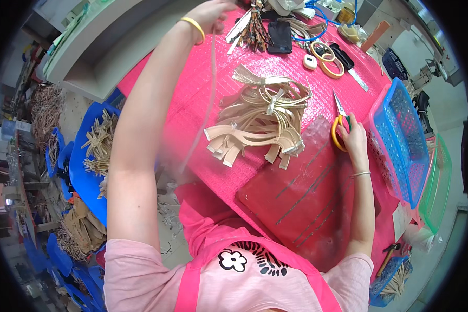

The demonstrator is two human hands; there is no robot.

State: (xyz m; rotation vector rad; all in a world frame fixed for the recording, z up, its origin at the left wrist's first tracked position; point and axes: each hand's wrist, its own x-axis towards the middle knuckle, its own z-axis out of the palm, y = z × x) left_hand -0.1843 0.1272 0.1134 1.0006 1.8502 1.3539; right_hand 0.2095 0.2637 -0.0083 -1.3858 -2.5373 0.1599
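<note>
My left hand (212,18) is raised at the far left edge of the table, its fingers curled. A long, thin pale strip (210,93), blurred, hangs from it toward the table's near edge. My right hand (354,138) grips scissors (339,119) with yellow and green handles over the dark red mat (291,192); the blades point away from me. Between my hands lies a pile of gold and beige straps (268,112), tied in the middle with a shiny ribbon. Their wider beige ends face me.
Pink sheeting (187,117) covers the table. At the back are patterned strips (256,28), a black phone (280,37), tape rolls (332,66), a small white case (310,62) and a steel blade (358,79). Plastic baskets (400,140) stand at right; blue bins (88,177) are at left.
</note>
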